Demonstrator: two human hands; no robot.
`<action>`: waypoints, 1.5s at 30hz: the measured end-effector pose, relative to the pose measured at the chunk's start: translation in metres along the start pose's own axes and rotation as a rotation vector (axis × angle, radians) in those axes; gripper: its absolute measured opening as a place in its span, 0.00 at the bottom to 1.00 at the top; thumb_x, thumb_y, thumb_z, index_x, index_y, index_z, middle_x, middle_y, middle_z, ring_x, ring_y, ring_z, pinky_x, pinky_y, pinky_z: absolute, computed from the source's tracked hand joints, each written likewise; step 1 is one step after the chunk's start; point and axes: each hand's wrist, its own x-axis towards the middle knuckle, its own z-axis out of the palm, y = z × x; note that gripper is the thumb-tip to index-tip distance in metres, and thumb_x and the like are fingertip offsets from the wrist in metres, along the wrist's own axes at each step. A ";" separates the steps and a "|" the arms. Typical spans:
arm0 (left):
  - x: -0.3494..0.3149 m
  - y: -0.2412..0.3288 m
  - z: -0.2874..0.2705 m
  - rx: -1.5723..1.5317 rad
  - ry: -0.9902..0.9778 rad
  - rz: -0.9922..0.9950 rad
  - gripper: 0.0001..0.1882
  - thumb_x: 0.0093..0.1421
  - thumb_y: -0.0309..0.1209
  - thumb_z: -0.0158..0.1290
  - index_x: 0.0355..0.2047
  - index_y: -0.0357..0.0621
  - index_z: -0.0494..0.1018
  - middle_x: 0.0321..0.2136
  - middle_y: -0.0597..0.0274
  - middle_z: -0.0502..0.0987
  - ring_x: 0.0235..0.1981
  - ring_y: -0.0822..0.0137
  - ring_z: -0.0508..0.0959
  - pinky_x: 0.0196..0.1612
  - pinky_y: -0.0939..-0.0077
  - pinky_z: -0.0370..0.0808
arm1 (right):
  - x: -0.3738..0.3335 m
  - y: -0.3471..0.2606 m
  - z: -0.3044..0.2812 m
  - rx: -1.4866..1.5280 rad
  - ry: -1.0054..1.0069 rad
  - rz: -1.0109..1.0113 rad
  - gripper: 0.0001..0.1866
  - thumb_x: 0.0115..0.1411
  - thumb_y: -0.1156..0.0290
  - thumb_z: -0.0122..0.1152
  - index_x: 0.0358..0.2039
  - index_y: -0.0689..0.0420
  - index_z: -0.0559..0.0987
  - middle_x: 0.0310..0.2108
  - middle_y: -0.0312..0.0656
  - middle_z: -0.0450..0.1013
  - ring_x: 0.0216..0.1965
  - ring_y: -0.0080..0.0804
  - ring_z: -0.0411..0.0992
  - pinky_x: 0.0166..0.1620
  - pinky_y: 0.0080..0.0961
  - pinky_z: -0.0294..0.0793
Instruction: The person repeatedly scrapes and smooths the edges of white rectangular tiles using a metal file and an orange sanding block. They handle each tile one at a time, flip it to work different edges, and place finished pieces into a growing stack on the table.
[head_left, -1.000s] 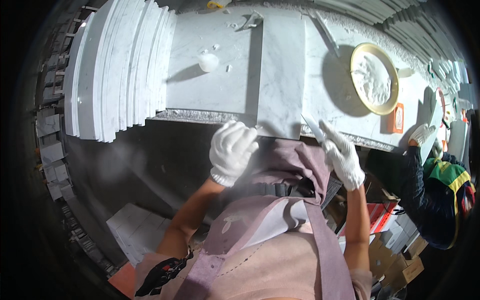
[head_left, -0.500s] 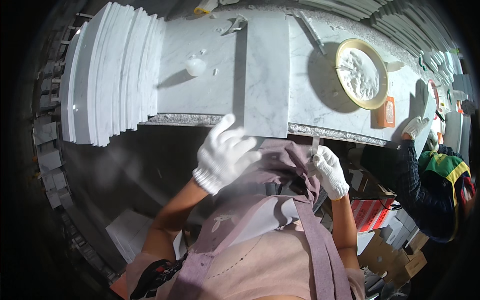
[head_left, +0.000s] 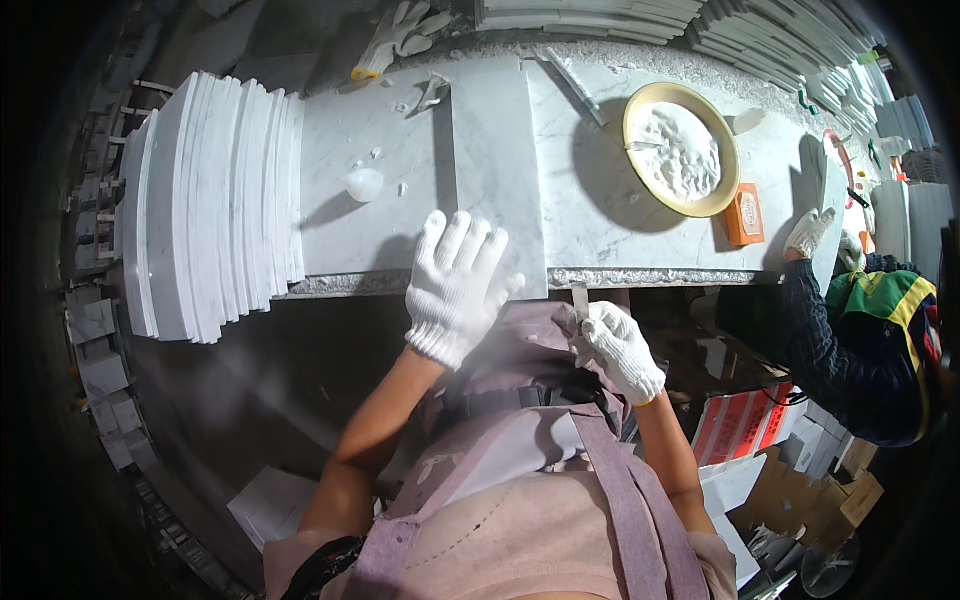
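"White gloves (head_left: 440,345) from where I'm standing. How is the left hand (head_left: 460,285)?"

"Released, with the fingers spread and the back of it turned up. It's at the left edge of the marble board (head_left: 495,150), near the front; I can't tell whether it presses on the stone."

"And the right hand (head_left: 620,350)?"

"That one is grasping a small flat blade (head_left: 581,300), pinched between thumb and fingers with the tip sticking up, just right of the board's near end."

"Where does the board lie?"

"Across the marble table (head_left: 590,240), its near end poking out past the front edge, right before the person's purple apron (head_left: 405,545)."

"What's around it?"

"To the right, a yellow bowl (head_left: 729,165) with lumpy white paste or powder (head_left: 680,155) in it, and an orange box (head_left: 744,214) just beside that. A long grey tool (head_left: 576,85) lies between board and bowl, toward the back."

"And to the left?"

"A pale round lump (head_left: 363,184), then a thick row of white slabs (head_left: 205,200) on edge. A loose glove (head_left: 408,38) lies farther back."

"Someone else is here too."

"Yes, a co-worker at the far right, one gloved hand (head_left: 808,235) by the table's edge."
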 end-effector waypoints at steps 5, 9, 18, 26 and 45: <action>-0.016 0.005 -0.006 -0.008 0.005 0.004 0.31 0.53 0.46 0.66 0.53 0.40 0.78 0.53 0.50 0.78 0.61 0.46 0.73 0.71 0.43 0.62 | -0.002 0.000 0.001 0.016 0.065 0.009 0.18 0.68 0.55 0.69 0.45 0.58 0.80 0.34 0.34 0.77 0.29 0.15 0.72 0.30 0.14 0.71; -0.019 0.012 -0.015 0.022 -0.029 -0.005 0.31 0.52 0.49 0.67 0.51 0.42 0.78 0.52 0.52 0.78 0.61 0.51 0.73 0.71 0.46 0.62 | 0.001 -0.005 -0.001 0.014 0.032 -0.002 0.19 0.69 0.55 0.68 0.44 0.59 0.80 0.34 0.34 0.77 0.29 0.16 0.71 0.31 0.15 0.72; -0.004 -0.013 -0.039 -0.134 -0.126 -0.085 0.14 0.62 0.40 0.62 0.43 0.46 0.82 0.42 0.52 0.83 0.54 0.52 0.77 0.64 0.51 0.69 | -0.001 -0.007 -0.005 0.083 0.036 -0.070 0.18 0.67 0.58 0.70 0.45 0.60 0.78 0.31 0.39 0.79 0.28 0.25 0.79 0.29 0.27 0.81; 0.143 -0.109 -0.014 0.413 0.012 -0.177 0.12 0.63 0.43 0.60 0.42 0.52 0.80 0.39 0.61 0.83 0.48 0.59 0.79 0.58 0.59 0.69 | -0.009 -0.005 -0.013 0.131 0.067 -0.116 0.17 0.67 0.59 0.70 0.46 0.59 0.79 0.38 0.39 0.80 0.31 0.24 0.79 0.33 0.25 0.82; 0.030 -0.033 -0.007 0.231 -0.140 -0.078 0.10 0.57 0.33 0.61 0.40 0.55 0.80 0.35 0.66 0.80 0.44 0.56 0.77 0.48 0.57 0.74 | -0.005 0.006 -0.035 0.136 0.128 -0.069 0.18 0.69 0.57 0.68 0.47 0.59 0.79 0.40 0.36 0.78 0.34 0.23 0.78 0.33 0.20 0.78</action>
